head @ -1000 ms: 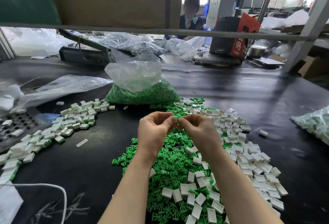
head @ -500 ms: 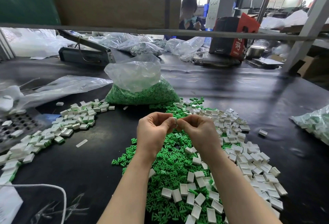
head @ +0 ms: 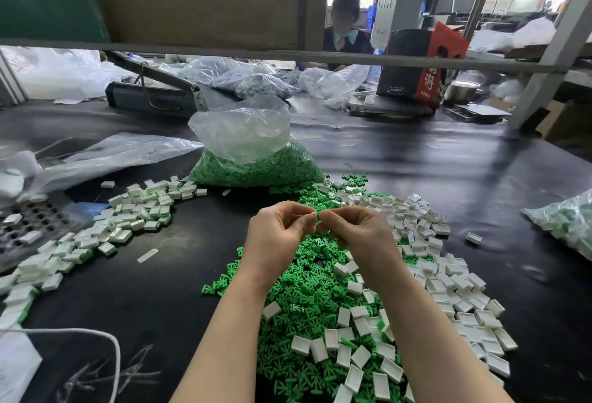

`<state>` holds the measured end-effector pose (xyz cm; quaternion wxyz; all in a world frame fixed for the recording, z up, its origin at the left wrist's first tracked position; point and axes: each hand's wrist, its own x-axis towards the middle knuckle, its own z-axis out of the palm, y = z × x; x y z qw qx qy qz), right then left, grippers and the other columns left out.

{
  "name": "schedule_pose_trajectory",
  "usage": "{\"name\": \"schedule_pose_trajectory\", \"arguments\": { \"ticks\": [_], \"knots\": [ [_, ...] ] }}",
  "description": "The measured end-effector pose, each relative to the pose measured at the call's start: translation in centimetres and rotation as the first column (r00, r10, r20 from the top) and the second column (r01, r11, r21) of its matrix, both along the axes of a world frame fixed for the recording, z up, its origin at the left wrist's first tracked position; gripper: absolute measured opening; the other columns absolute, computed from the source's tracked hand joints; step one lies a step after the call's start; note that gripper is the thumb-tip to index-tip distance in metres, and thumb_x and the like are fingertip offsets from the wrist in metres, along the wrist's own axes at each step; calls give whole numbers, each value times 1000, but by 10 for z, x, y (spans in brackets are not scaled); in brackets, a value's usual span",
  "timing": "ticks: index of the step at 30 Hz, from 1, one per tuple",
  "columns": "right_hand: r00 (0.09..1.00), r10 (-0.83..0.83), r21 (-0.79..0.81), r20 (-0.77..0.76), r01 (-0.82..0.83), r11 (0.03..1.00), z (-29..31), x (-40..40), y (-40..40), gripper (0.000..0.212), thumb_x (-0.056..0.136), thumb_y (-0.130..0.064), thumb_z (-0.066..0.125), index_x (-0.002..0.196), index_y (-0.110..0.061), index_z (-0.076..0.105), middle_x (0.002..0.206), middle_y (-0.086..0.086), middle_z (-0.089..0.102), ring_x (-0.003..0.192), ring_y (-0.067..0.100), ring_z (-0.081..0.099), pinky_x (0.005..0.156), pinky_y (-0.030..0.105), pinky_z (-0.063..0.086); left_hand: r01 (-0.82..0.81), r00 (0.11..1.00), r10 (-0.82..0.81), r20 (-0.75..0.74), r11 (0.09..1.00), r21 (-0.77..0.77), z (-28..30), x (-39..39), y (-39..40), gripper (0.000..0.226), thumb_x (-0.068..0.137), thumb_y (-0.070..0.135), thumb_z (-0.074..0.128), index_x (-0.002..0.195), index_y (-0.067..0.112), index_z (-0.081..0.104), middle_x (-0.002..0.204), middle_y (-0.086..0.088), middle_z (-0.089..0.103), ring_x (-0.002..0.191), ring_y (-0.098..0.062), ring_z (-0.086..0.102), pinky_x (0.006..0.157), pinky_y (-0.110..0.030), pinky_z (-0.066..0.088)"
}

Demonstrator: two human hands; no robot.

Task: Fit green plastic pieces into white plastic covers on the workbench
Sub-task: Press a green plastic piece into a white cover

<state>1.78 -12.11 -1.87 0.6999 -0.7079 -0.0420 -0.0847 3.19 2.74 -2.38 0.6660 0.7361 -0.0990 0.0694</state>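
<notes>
Green piece (head: 317, 215) mostly hidden, pinched between both hands (head: 315, 226).

Changes recorded: left hand (head: 278, 233) and right hand (head: 356, 233), middle of the frame, have closed the last gap, fingertips now meeting around a small green piece (head: 317, 215). Background person (head: 344, 23), top centre: head turned downward, raised hand lowered.
</notes>
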Motion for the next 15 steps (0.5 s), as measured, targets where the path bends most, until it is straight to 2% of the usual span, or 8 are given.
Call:
{"name": "schedule_pose_trajectory", "arguments": {
  "ticks": [2, 5, 8, 10, 13, 15],
  "knots": [
    [997, 35, 67, -74, -30, 997, 0, 1, -1, 18, 89, -20, 67, 89, -3, 72, 76, 11, 73, 60, 11, 54, 52, 19, 41, -13, 1000, 13, -1, 1000, 8, 1, 0, -1, 10, 86, 13, 72, 82, 23, 71, 74, 2, 75, 74, -12, 72, 65, -19, 54],
    [976, 97, 189, -193, -60, 980, 0, 4, 0, 32, 93, -36, 58, 88, -5, 65, 72, 10, 69, 59, 14, 51, 51, 24, 37, -22, 1000, 22, 3, 1000, -11, 2, -1, -4, 13, 84, 15, 74, 77, 26, 72, 73, 8, 74, 71, -2, 67, 66, -16, 51],
    [936, 156, 159, -315, -110, 981, -2, 5, 2, 55, 83, -64, 49, 85, -10, 61, 65, 5, 61, 54, 13, 47, 47, 24, 31, -54, 998, 54, 20, 999, -5, 4, -2, -7, 14, 83, 18, 76, 75, 29, 73, 87, 1, 72, 79, -6, 65, 72, -16, 51],
    [902, 218, 151, -373, -173, 973, -4, 6, 2, 63, 77, -74, 43, 80, -14, 61, 63, 4, 59, 51, 12, 45, 44, 23, 28, -63, 997, 62, 41, 998, 10, 6, -3, -8, 17, 83, 16, 75, 75, 30, 72, 91, -2, 67, 73, 4, 60, 65, -9, 45],
    [871, 344, 242, -349, -271, 932, -6, 7, 4, 64, 79, -74, 40, 79, -14, 62, 64, 6, 56, 53, 14, 45, 47, 22, 34, -27, 999, 28, 29, 999, -17, 8, -4, -11, 17, 83, 12, 74, 76, 27, 73, 90, -2, 60, 70, 8, 59, 66, -8, 45],
    [865, 401, 303, -300, -313, 900, -8, 9, 5, 63, 81, -71, 39, 82, -12, 61, 63, 5, 53, 55, 14, 44, 56, 29, 31, -9, 1000, 8, -6, 998, -55, 8, -5, -12, 14, 83, 13, 74, 76, 26, 74, 93, -6, 60, 82, -6, 66, 78, -19, 53]
  ]
}}
